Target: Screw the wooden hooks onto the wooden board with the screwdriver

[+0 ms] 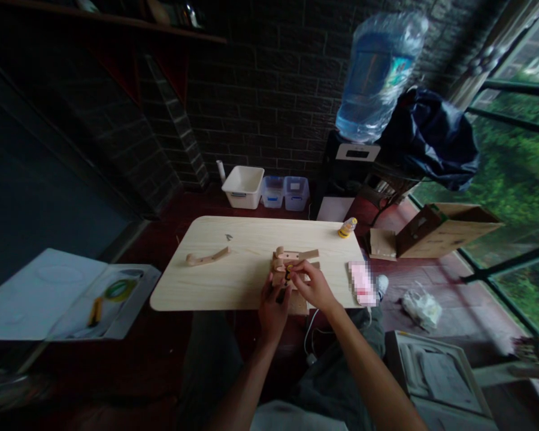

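Observation:
Near the table's front edge, my left hand point(273, 308) grips the near side of a wooden assembly point(291, 255) made of light brown pieces with dark holes. Its fingers and thumb press around the block end of the assembly. My right hand point(315, 287) comes in from the right, its fingers closed on a small yellow-and-black tool point(289, 273) that looks like a stubby screwdriver. The tool stands against the wood, its tip hidden. Farther left lies a loose curved wooden piece point(209, 257) with a rounded end. Behind it sits a small dark metal part point(229, 237).
A yellow-capped clear bottle point(348, 227) stands at the table's point(247, 293) back right corner. A pink item point(363, 282), blurred out, lies at the right edge. Bins point(244, 188) line the wall; a cardboard box point(440, 230) is at right. A white cable point(308, 338) hangs below.

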A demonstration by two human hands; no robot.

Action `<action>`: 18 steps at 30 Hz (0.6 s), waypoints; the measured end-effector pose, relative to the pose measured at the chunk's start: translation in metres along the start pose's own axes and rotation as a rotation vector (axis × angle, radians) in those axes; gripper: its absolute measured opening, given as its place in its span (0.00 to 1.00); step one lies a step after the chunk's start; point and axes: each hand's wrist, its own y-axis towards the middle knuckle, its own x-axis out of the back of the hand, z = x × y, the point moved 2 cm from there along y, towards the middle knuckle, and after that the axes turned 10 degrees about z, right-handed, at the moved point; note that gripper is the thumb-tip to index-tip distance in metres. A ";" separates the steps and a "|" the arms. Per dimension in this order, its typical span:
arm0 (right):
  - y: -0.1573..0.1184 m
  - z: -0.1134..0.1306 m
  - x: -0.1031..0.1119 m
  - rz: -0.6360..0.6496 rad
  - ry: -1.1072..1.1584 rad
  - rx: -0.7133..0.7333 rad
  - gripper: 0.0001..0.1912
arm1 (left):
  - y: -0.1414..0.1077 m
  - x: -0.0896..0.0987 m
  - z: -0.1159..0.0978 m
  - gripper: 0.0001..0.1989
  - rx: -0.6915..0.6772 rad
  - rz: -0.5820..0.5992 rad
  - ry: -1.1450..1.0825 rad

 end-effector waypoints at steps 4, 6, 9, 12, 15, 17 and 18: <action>0.001 -0.004 0.001 0.019 -0.024 0.022 0.06 | 0.001 0.000 -0.002 0.18 0.015 0.012 -0.012; 0.001 -0.005 0.001 0.022 -0.015 0.016 0.06 | 0.001 0.001 -0.002 0.17 0.032 0.010 -0.021; 0.001 -0.004 0.000 0.017 -0.007 0.021 0.06 | 0.001 0.001 -0.003 0.16 0.038 0.003 -0.030; 0.002 -0.002 0.000 0.010 -0.005 0.010 0.07 | 0.001 0.001 -0.002 0.15 0.025 0.008 -0.025; 0.001 0.001 0.000 0.004 0.007 -0.018 0.07 | 0.001 0.000 0.000 0.16 0.021 -0.001 -0.019; 0.001 0.003 0.000 0.019 0.013 -0.023 0.07 | 0.001 0.000 0.000 0.18 0.021 -0.008 -0.020; 0.001 0.004 0.000 0.031 0.017 -0.023 0.07 | 0.001 0.000 0.001 0.18 0.021 -0.008 -0.020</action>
